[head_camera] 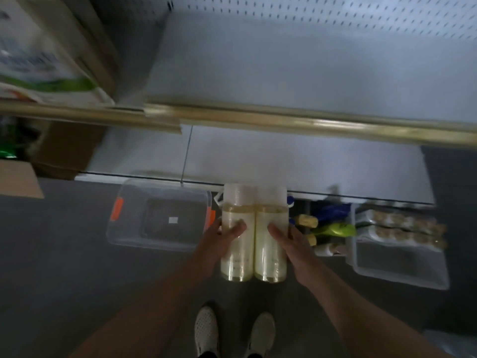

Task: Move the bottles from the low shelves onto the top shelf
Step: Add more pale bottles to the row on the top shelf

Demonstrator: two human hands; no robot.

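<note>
Bottles are two here: the left bottle (237, 239) and the right bottle (271, 241), both pale yellow with white caps, pressed side by side and touching along their length. They are held in the air in front of the shelves, above the dark floor (77, 267), caps pointing toward the shelves. Left hand (219, 244) grasps the left bottle from its outer side, the thumb lying across the front of it. Right hand (291, 244) grasps the right bottle in the same way from the other side.

Shelves that I can count are two. The upper shelf (309, 60) is white with a gold edge (284, 120) and a perforated back wall (335, 16). The lower shelf (284, 161) is also white.

On the floor stand two clear bins. The left bin (160, 215) has orange clips. The right bin (397, 254) holds some packed goods, too blurred to name. Between the bins several other bottles (325, 228) lie, yellow, green and blue; their number I cannot tell. At the left are cardboard boxes (67, 148). Two white shoes (232, 332) show at the bottom.
</note>
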